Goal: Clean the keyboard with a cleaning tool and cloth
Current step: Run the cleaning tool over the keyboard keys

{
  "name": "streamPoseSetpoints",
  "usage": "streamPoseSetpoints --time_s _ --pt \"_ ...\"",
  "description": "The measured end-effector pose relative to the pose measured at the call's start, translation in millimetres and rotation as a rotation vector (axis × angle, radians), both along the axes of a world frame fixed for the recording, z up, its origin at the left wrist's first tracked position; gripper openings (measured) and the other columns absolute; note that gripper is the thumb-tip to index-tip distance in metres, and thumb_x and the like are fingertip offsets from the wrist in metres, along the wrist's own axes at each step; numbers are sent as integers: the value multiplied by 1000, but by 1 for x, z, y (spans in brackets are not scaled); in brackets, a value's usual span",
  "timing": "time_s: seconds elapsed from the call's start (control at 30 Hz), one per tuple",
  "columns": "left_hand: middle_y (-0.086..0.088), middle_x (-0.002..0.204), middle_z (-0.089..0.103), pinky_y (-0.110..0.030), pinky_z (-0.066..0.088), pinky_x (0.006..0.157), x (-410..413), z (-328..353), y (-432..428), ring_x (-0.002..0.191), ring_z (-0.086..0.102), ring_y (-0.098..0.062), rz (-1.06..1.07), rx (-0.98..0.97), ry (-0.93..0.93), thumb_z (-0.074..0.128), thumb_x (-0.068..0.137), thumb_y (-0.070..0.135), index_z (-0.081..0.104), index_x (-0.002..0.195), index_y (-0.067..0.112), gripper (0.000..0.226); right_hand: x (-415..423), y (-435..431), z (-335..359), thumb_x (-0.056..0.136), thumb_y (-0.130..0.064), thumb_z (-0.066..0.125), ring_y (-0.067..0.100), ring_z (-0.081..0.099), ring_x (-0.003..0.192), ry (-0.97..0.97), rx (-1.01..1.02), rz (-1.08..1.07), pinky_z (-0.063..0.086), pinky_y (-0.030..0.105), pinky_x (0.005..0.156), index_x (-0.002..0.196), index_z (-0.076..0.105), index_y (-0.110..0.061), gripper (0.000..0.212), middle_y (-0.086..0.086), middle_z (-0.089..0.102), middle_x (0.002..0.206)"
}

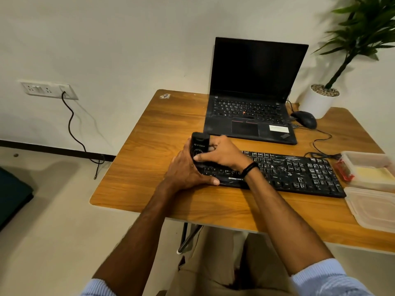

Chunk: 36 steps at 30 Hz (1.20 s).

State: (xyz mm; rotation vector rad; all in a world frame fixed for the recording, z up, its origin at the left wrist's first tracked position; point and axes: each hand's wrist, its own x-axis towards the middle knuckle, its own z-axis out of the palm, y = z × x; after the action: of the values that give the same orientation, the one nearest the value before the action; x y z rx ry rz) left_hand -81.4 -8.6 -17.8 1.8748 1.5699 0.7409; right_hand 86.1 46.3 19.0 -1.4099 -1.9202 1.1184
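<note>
Both hands, left (188, 167) and right (222, 154), grip the black cleaning tool (199, 145) upright over the keyboard's (299, 174) left end; cleaning appears barely begun, no cloth visible.

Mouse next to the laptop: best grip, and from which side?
Take the mouse by its two long flanks, palm over the domed back, with the hand coming down from above. The laptop crowds its left, the white plant pot sits behind it to the right, and its cable trails towards the keyboard, so above looks like the clearest way in.
</note>
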Motion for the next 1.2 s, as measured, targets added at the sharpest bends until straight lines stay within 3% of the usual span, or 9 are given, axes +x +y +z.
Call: streamPoseSetpoints --time_s 0.13,0.27,0.37,0.43,0.57,0.7,0.83,1.0,1.2 --pt "-1 164 34 -56 30 121 -1 2 -2 148 36 -24 -6 -19 -3 85 37 84 -6 162 25 165 -1 4 2 77 -33 83 4 68 88 -89 225 -228 55 18 73 108 73 -20 36 -8 75 100" --pt "0 162 37 -57 33 119 -1 1 -1 146 40 -23 2 -5 -3 79 36 92 2 162 23 163 2 2 7 74 -27 87 3 71 81 -38 3 16 51 13 64 108 73 -22 37 -12 74 91" --pt "-1 163 35 -56 30 121 -1 1 -1 148 37 -24 -7 -16 1 83 38 87 -2 163 23 163 1 4 6 78 -31 83 -6 62 73 -139 192 -122 43 4 57 110 72 -23 35 -15 69 88" --pt "-1 164 33 -55 28 122 -1 1 -2 148 35 -24 -7 -16 -5 85 40 83 -5 162 24 163 6 6 9 78 -30 82 -1 63 76 -160 258 -250 47 8 61 111 73 -21 35 -11 71 91" --pt "-1 165 31 -52 26 123 0 0 -1 149 33 -25 -17 -28 18 84 42 83 -8 162 25 162 17 -3 3 73 -23 87 10 73 90 37 -67 -24 59 28 80 112 73 -16 42 -2 76 103" --pt "-1 165 30 -54 27 122 -1 -3 0 149 34 -25 -15 -24 28 76 38 92 -8 162 27 162 16 -6 4 79 -32 82 2 67 85 -118 162 -206 49 8 61 120 68 -19 45 -12 69 104" --pt "-2 166 30 -54 25 123 -1 -3 -1 150 32 -25 -23 -23 30 82 42 86 -10 162 26 162 12 -11 14 76 -33 84 7 68 92 -228 107 -54 54 18 72 119 69 -24 47 -11 72 101" --pt "1 163 33 -55 27 122 -1 -2 -1 147 35 -23 -17 -13 17 85 43 81 -4 163 22 161 37 -8 37 77 -28 83 -1 62 74 -386 90 -95 49 12 57 115 71 -19 41 -7 69 88" --pt "-3 162 36 -54 30 121 -1 -5 2 146 37 -24 -7 -11 41 82 39 89 -2 162 27 161 0 -12 20 76 -34 83 -5 60 75 -273 137 -60 44 9 58 120 69 -24 47 -4 74 103"
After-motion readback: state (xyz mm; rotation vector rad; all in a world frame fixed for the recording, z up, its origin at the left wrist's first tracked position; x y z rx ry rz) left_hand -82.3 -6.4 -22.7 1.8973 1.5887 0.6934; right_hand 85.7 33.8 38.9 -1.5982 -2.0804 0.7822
